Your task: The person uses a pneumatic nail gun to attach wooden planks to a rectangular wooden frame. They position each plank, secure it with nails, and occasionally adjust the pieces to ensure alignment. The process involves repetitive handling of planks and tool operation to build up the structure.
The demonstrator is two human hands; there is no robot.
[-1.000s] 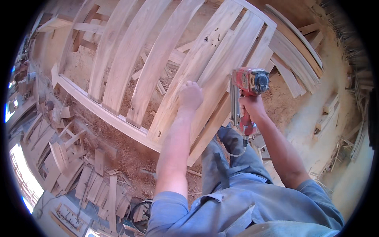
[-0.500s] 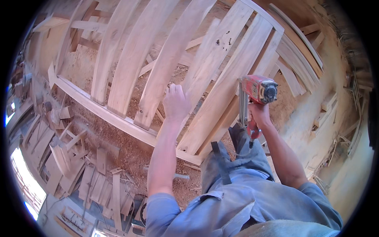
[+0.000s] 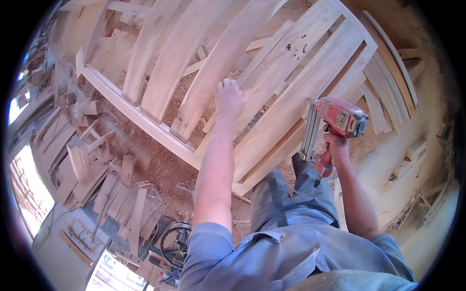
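Note:
My left hand (image 3: 230,101) reaches forward with its fingers curled at the left edge of a loose-looking wooden slat (image 3: 291,57) that has dark knots. The forearm hides part of that slat's near end. The slat lies among several pale wooden slats (image 3: 170,68) set across a curved frame rail (image 3: 133,123). My right hand (image 3: 336,144) is closed around the handle of a red nail gun (image 3: 340,116) with a long grey magazine. The gun is held above the right end of the frame, beside its last slats, its hose fitting pointing down toward my legs.
Offcuts and short boards (image 3: 114,194) are heaped on the floor at the left. A machine with a round wheel (image 3: 174,245) stands at the lower left. Long curved boards (image 3: 393,87) lie beyond the frame on the right. Sawdust (image 3: 162,167) covers the ground.
The view has shifted, and the frame sits further right. My left hand has moved forward along the slat's edge. The nail gun is now tilted more and slightly further right.

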